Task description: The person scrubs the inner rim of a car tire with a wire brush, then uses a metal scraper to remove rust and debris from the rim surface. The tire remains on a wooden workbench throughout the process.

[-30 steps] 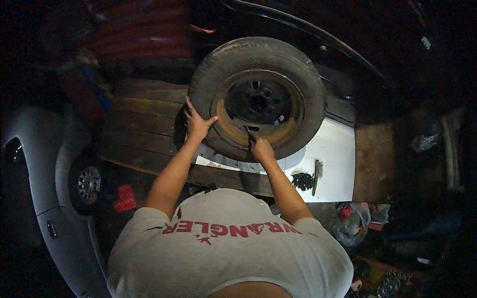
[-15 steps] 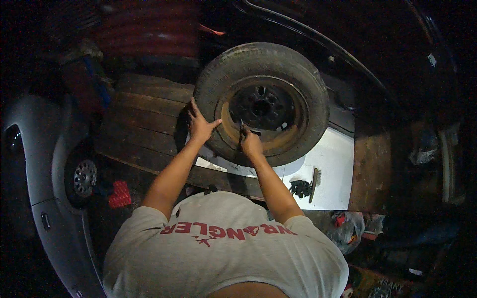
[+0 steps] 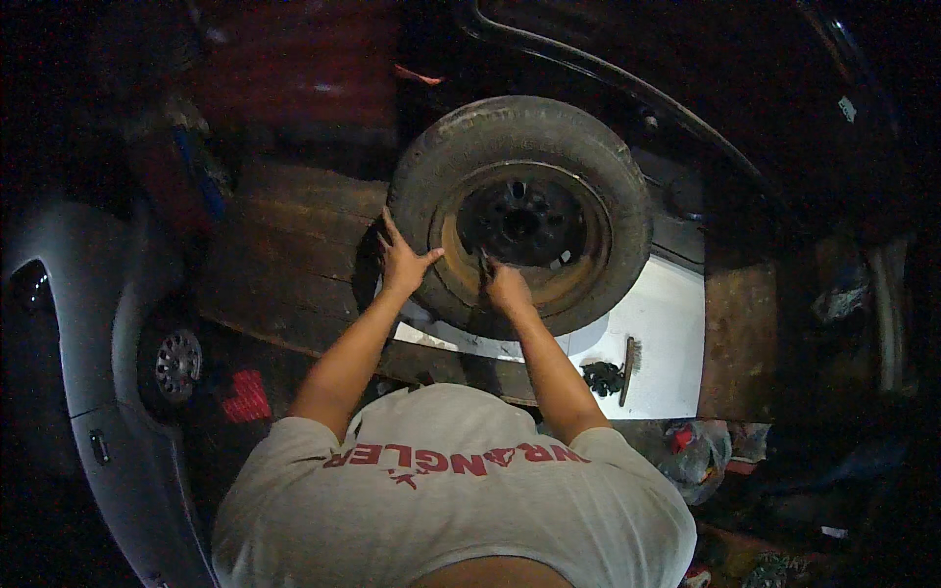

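A worn black tyre [image 3: 431,162] on a dark, rusty-edged steel rim [image 3: 459,245] lies in front of me, partly on a white board [image 3: 667,333]. My left hand [image 3: 404,263] rests with fingers spread against the tyre's near left side, its thumb reaching toward the rim. Inside the near left part of the rim, my right hand [image 3: 507,284] is closed round a small dark tool [image 3: 483,261]. Only its narrow end shows, so I cannot tell its kind.
Right of the tyre, a wire brush [image 3: 628,367] lies on the board beside a black crumpled clump [image 3: 602,378]. Wooden planks [image 3: 284,245] extend left. A silver car [image 3: 108,353] stands far left, near a red item [image 3: 245,396]. A plastic bag [image 3: 703,456] sits lower right.
The whole view has shifted slightly, so the tyre appears a little lower and further right. My right hand has moved slightly further into the rim. My left hand keeps its place on the tyre.
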Action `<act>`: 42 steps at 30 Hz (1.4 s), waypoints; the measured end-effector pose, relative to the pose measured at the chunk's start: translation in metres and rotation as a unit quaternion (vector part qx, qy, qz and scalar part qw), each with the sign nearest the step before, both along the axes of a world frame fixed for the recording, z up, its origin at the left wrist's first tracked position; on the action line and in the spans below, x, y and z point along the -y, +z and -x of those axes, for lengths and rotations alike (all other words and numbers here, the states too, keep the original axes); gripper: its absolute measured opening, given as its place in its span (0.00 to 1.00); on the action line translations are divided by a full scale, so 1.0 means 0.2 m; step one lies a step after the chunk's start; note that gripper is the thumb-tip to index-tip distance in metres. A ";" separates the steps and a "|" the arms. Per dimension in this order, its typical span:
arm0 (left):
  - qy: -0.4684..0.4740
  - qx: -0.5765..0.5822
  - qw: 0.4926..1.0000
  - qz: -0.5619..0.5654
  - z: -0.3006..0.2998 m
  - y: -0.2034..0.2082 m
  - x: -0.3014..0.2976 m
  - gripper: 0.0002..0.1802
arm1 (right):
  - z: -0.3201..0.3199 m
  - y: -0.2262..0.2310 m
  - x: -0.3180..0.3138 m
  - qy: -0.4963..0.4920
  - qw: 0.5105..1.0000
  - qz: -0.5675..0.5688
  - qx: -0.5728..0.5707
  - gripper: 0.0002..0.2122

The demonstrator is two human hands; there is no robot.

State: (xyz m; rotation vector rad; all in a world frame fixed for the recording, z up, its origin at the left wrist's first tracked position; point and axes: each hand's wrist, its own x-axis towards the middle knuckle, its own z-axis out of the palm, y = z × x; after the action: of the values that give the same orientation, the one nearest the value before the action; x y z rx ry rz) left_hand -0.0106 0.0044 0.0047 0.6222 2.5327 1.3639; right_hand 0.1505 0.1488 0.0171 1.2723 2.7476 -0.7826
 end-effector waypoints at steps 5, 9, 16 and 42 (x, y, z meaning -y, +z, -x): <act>0.005 0.026 0.999 0.032 -0.01 0.04 -0.02 0.78 | 0.15 0.01 -0.17 0.048 0.984 -0.038 -0.169 0.18; 0.011 0.035 0.999 0.010 0.00 0.03 -0.01 0.78 | 0.11 0.34 -0.26 -0.034 0.951 -0.123 -0.283 0.18; -0.003 -0.016 1.000 -0.013 -0.02 0.02 0.00 0.75 | 0.07 0.07 -0.13 -0.169 0.933 -0.083 -0.307 0.17; -0.095 -0.206 0.974 0.001 0.26 0.48 -0.22 0.68 | 0.06 0.09 -0.18 -0.266 0.900 -0.085 -0.336 0.17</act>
State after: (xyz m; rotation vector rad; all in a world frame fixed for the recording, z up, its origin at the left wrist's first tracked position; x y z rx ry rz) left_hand -0.0619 0.0490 0.1006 1.2252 2.6851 1.2713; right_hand 0.1376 0.1839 0.0344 2.2096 3.0212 -1.2369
